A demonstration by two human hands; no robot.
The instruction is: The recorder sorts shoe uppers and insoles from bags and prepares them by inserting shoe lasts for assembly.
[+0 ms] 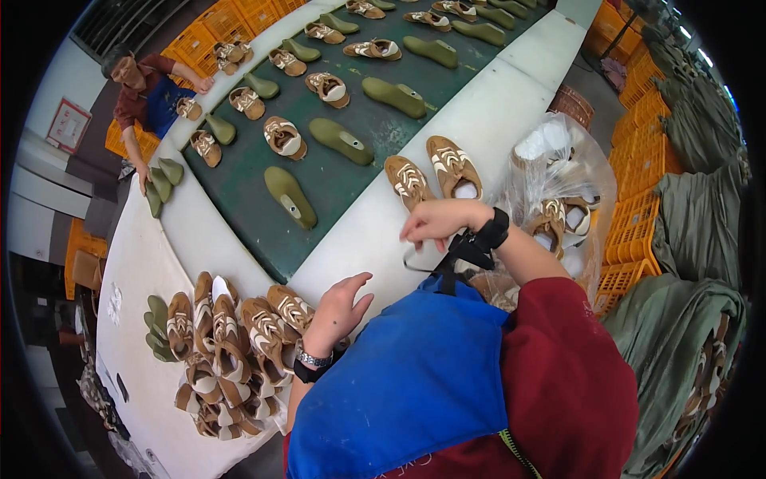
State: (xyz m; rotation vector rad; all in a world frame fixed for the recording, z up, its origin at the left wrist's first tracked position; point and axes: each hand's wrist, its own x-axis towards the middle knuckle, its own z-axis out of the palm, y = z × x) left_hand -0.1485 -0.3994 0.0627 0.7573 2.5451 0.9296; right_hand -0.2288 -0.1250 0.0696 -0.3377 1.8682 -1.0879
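A long dark green belt [351,172] runs up the middle, with white table [495,112] edges on both sides. On the belt lie many green shoe forms [341,141] and brown and white shoe tops [285,137], set in rows. At the right stand stacks of orange crates [638,215] and heaps of grey-green cloth bags [694,231]. Near the right table edge sits a big clear plastic bag [558,172] with more brown and white shoe tops inside it. At the lower left, on the white table, a pile of shoe tops [227,359] lies in a heap, with a few green forms [155,327] just beside it. Two more shoe tops [435,172] lie side by side on the white edge, right above the person's right hand. The person wears a red top and a blue apron [407,383]. The left hand [339,307] is open, with its fingers spread and a bit bent, and it holds nothing; it hovers just beside the pile of shoe tops, next to the nearest one. It has a watch on its wrist. The right hand [437,222] is bent down with fingers pinched close together, near a thin dark strap [459,255] that hangs from its wrist band; I cannot tell if it grips anything. Far off at the upper left, another person [148,88] leans on the table, one hand on some green forms.
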